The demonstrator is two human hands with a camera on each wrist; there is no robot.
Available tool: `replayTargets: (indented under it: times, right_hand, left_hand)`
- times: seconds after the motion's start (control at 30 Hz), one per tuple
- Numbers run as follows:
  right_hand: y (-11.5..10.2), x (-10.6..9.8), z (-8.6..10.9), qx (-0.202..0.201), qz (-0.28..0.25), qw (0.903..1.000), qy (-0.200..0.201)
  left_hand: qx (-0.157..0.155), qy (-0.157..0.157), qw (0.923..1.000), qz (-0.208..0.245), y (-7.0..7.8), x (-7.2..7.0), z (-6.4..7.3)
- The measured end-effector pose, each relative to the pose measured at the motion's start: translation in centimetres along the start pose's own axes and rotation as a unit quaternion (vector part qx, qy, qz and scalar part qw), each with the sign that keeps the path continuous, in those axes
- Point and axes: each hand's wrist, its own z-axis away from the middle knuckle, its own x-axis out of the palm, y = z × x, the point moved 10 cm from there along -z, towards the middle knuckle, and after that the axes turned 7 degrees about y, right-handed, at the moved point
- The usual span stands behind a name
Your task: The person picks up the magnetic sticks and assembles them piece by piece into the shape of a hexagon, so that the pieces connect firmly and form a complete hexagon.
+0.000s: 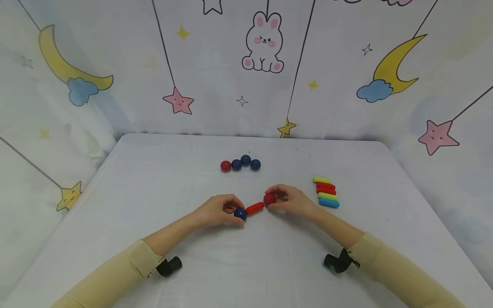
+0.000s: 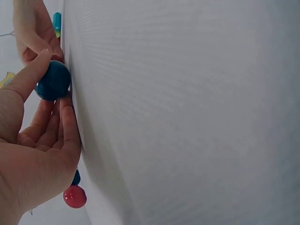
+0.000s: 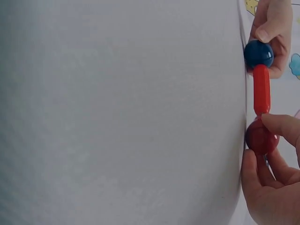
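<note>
My left hand pinches a dark blue ball between thumb and fingers, low over the white table. A short red rod runs from that ball toward a red ball. My right hand grips the red ball with thumb and fingertips. In the right wrist view, the red rod spans between the blue ball and the red ball, and its ends meet both. The left wrist view shows the blue ball up close, hiding the rod.
Beyond the hands, a red ball and three blue balls sit in a cluster. Right of my right hand lies a stack of several coloured rods, yellow, red and blue. A patterned cloth hangs behind the table.
</note>
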Motion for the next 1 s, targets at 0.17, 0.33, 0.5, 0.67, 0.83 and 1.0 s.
replayTargets:
  times: [0.17,0.33,0.5,0.67,0.83,1.0]
  right_hand:
    - [-0.3,0.4,0.3,-0.011,-0.001,0.9999,-0.007]
    - [-0.4,0.5,0.4,-0.011,-0.009,0.9999,-0.008]
    - [-0.3,0.5,0.3,-0.016,-0.012,0.9998,-0.010]
    - [-0.1,0.5,0.3,-0.009,-0.019,0.9998,-0.008]
    - [-0.2,0.5,0.4,-0.010,-0.026,0.9996,-0.009]
    - [-0.1,0.6,0.5,-0.011,-0.037,0.9992,-0.014]
  left_hand:
    - [-0.002,-0.001,1.0000,0.001,0.0,0.0,0.0]
    - [-0.003,0.000,1.0000,0.000,0.1,0.0,0.1]
    - [-0.002,-0.002,1.0000,-0.004,0.2,0.0,0.1]
    - [-0.003,-0.010,0.9996,-0.026,0.6,0.1,-0.3]
    - [0.022,-0.010,0.9985,-0.049,1.6,0.5,-1.5]
    - [0.032,-0.015,0.9977,-0.057,2.7,1.5,-2.8]
